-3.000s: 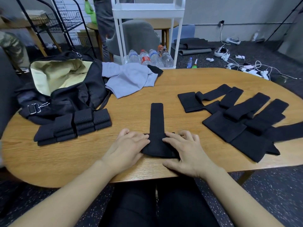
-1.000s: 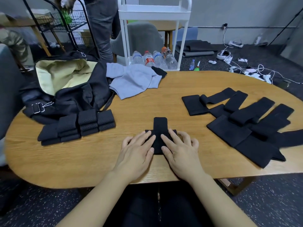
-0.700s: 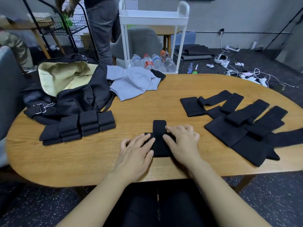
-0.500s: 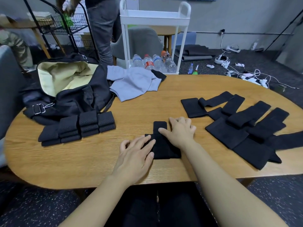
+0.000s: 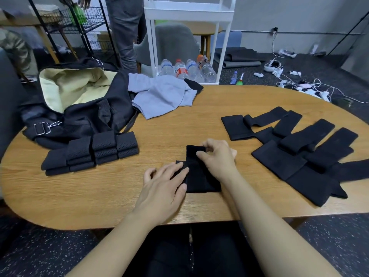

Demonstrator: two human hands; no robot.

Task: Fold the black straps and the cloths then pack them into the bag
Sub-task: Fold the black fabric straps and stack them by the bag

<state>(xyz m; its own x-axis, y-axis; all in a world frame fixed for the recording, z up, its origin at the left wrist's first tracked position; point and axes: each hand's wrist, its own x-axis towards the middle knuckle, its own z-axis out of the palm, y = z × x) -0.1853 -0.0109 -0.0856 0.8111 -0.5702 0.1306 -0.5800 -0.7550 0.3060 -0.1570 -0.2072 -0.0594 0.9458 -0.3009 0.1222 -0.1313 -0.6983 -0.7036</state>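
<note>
Pinching the far end of a half-folded black strap (image 5: 196,172), the right hand (image 5: 218,158) has its thumb and fingers curled over the strap's top edge. The left hand (image 5: 163,186) lies flat with straight fingers, its fingertips pressing the strap's left edge down on the wooden desk (image 5: 99,192). The strap sits near the front edge of the desk, between both hands.

To the left is a stack of folded straps (image 5: 91,151), some with a dotted, perforated surface, lying just in front of an open black bag (image 5: 83,114) with a pale yellow lining. A grey cloth (image 5: 161,95) lies crumpled beside the bag, toward the back of the desk. On the right, a spread of unfolded black straps (image 5: 299,150) overlaps one another, reaching the desk's right end.

Behind the desk stands a white cart (image 5: 187,15) with water bottles (image 5: 187,69) on its bottom shelf; one has a red label, but its writing is too small to read.
</note>
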